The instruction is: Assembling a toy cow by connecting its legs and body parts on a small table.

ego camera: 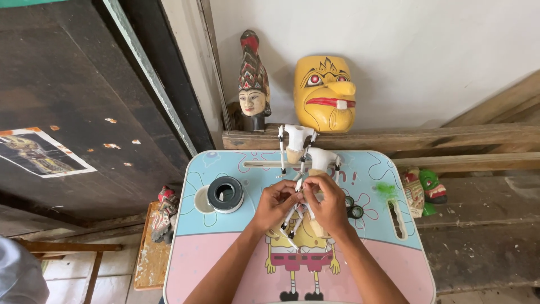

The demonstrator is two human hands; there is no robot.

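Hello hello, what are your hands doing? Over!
Left hand and right hand together pinching white puppet arm sticks. Two white puppet bodies just behind. Tape roll off left, not blocking.

Left hand [274,204], right hand [329,204]: bare forearms, no sleeves; rings apparently none.

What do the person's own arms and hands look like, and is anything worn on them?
Both forearms are bare up to the bottom edge of the picture: no sleeves show. The left hand and the right hand wear no gloves, and no watch or bracelet shows at the wrists. The fingers are too small to tell if there are rings.
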